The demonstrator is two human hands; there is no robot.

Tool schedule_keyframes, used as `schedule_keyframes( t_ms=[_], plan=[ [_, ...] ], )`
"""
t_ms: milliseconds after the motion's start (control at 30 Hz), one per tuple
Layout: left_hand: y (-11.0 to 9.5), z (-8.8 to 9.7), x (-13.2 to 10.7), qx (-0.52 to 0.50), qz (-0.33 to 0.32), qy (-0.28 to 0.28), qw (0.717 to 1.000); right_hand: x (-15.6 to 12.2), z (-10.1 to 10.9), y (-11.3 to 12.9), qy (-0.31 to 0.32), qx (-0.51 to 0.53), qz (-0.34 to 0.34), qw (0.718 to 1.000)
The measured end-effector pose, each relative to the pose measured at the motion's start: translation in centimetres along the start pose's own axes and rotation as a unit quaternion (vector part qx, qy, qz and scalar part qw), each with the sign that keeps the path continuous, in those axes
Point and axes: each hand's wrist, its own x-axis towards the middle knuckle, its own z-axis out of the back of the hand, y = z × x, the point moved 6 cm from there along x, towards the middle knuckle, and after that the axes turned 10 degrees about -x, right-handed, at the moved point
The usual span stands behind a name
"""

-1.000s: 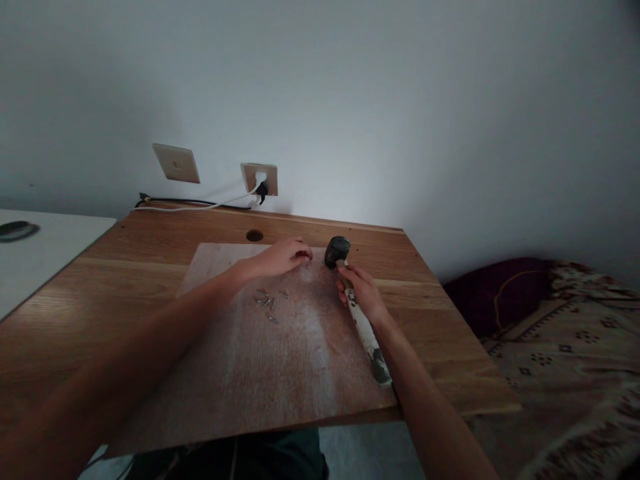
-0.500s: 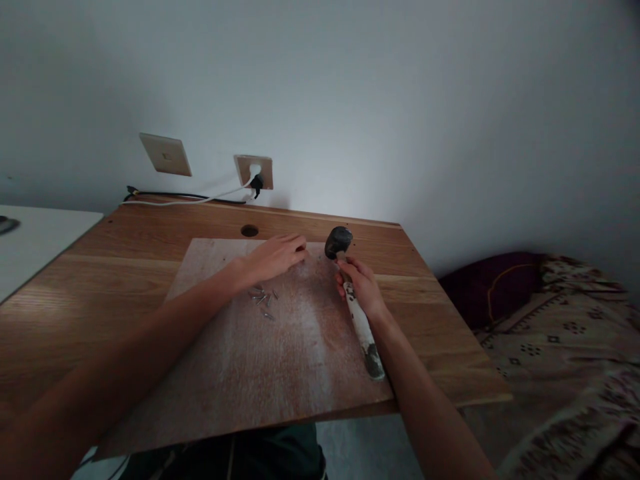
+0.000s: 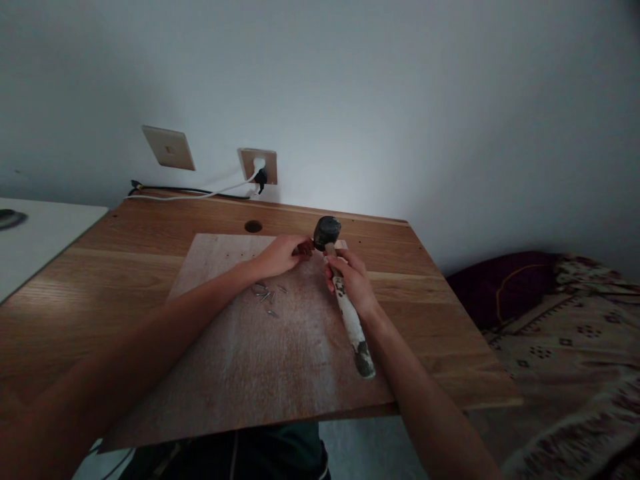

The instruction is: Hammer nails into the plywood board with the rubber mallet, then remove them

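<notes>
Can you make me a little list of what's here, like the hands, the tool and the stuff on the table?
Left hand: fingertips pinched together on the board, right beside the hammer head; anything between them is too small to tell
Right hand: wrapped around the hammer handle, near the head
Nails: small loose pile on the board, by the left wrist
Board: lies flat on the wooden desk
Wall: socket with cables plugged in

Table (image 3: 100,280): wood, smooth, with a light sheen. Board (image 3: 260,360) on the table: wood, matt, scuffed and whitened. Hammer (image 3: 345,303): head dark and matt; handle wood, coated in worn, flaking white paint. Nails (image 3: 267,293) on the board: dull grey metal.
</notes>
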Motion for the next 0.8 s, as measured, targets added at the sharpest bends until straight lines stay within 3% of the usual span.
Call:
schedule_keyframes(
  t_ms=[133,267,500,800],
  plan=[
    [0.3,0.0,0.3,-0.053,0.026,-0.004,0.998,-0.4,0.6,0.1,0.004,0.006,0.001,1.0],
    [0.5,0.2,0.4,-0.018,0.035,-0.021,0.999,-0.5,1.0,0.3,0.015,0.018,-0.003,1.0],
    [0.8,0.3,0.3,-0.018,0.038,-0.035,0.999,-0.7,-0.5,-0.5,0.088,0.037,-0.038,0.995],
    [0.9,0.4,0.2,-0.01,0.034,-0.038,0.999,-0.7,-0.7,-0.5,0.087,0.047,-0.022,0.995]
  ],
)
